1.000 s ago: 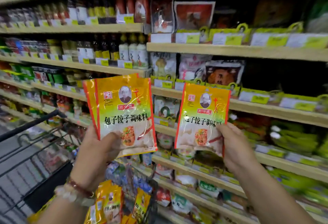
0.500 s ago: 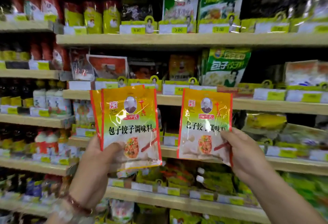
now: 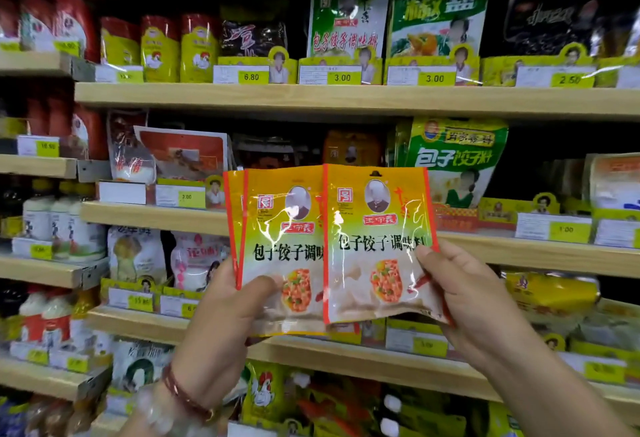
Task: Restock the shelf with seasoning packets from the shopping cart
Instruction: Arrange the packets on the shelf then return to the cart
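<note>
Plainly, each hand pinched packets before the shelf (image 3: 311,218): left hand (image 3: 221,315) two packets (image 3: 277,249), right hand (image 3: 474,301) one packet (image 3: 377,246), overlapping; the slick film could slip.

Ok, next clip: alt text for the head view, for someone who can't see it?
Two hands hold orange-yellow seasoning packets up in front of stocked store shelves: the left hand grips a small stack of packets, the right hand pinches a single packet that overlaps the stack's right edge. Yellow price tags line the wooden shelves.
</note>
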